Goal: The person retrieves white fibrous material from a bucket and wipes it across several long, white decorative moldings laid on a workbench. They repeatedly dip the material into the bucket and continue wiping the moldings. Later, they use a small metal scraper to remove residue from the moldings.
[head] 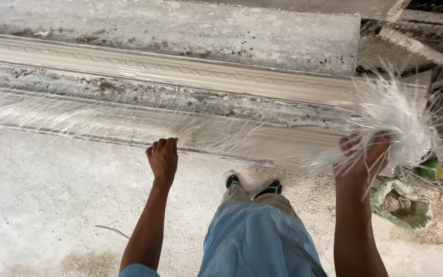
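Fibre strands (103, 120), thin and white, lie spread along the near edge of a long plaster moulding (180, 72) on the bench. The left hand (163, 158) rests curled at that edge with fingertips on the strands, gripping nothing firmly. Well apart from it, the right hand (361, 156) is clamped on a shaggy bundle of white fibre (398, 120) at the moulding's right end.

We note a wispy white fibre bundle (396, 123), a matt plaster moulding (180, 69) (smooth, patterned), and a rough, dusty floor (52, 195).
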